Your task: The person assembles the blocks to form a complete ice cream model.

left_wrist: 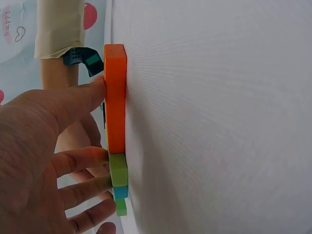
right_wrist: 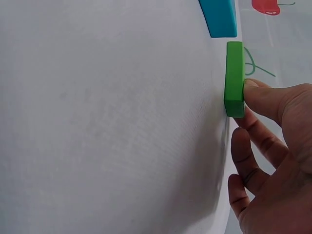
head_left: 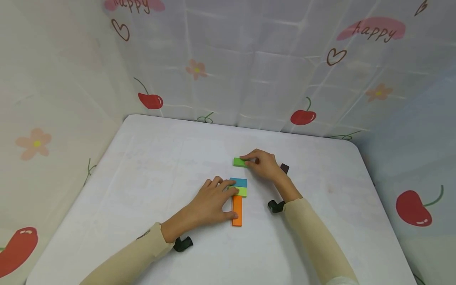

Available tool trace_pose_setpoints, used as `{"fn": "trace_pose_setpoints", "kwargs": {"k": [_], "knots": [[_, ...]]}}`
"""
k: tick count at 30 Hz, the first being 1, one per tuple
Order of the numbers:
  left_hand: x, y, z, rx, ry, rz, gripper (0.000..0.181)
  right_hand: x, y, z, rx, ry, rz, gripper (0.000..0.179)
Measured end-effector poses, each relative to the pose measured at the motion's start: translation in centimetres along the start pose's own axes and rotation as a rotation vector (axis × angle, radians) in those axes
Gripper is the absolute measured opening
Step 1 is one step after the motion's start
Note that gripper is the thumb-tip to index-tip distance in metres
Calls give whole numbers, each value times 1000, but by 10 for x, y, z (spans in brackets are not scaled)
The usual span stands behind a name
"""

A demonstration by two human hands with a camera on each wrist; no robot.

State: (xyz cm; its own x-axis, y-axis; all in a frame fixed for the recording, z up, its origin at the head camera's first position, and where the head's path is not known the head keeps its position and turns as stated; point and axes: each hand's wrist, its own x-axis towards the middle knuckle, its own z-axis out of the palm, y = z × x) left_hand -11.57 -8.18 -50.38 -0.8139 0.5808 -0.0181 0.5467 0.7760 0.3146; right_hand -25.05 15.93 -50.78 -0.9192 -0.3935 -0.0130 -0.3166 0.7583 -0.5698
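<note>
A person's right hand (head_left: 265,164) is pinching a green block (head_left: 239,162) between thumb and forefinger, the grip closing only to the block's width; whether the block is touching the table (head_left: 149,166) is staying unclear. Nearer the person, a blue block (head_left: 241,182) and a light green block (head_left: 242,192) are lying side by side, touching, with an orange block (head_left: 237,209) extending lengthwise from them. The left hand (head_left: 210,204) is spreading loosely, its thumb resting against the orange block, its fingers reaching over the other two. Behind, a patterned backdrop (head_left: 249,79) is displaying "happy".
</note>
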Motion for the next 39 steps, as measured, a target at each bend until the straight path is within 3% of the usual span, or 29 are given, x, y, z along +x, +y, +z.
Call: {"fn": "trace_pose_setpoints", "kwargs": {"k": [12, 25, 39], "knots": [[1, 0, 2, 14, 7, 1, 69, -8, -1, 6, 18, 12, -18, 26], [0, 0, 3, 11, 7, 1, 68, -16, -4, 6, 108, -5, -28, 25], [1, -1, 1, 7, -7, -3, 67, -20, -2, 11, 157, -26, -86, 25]]}}
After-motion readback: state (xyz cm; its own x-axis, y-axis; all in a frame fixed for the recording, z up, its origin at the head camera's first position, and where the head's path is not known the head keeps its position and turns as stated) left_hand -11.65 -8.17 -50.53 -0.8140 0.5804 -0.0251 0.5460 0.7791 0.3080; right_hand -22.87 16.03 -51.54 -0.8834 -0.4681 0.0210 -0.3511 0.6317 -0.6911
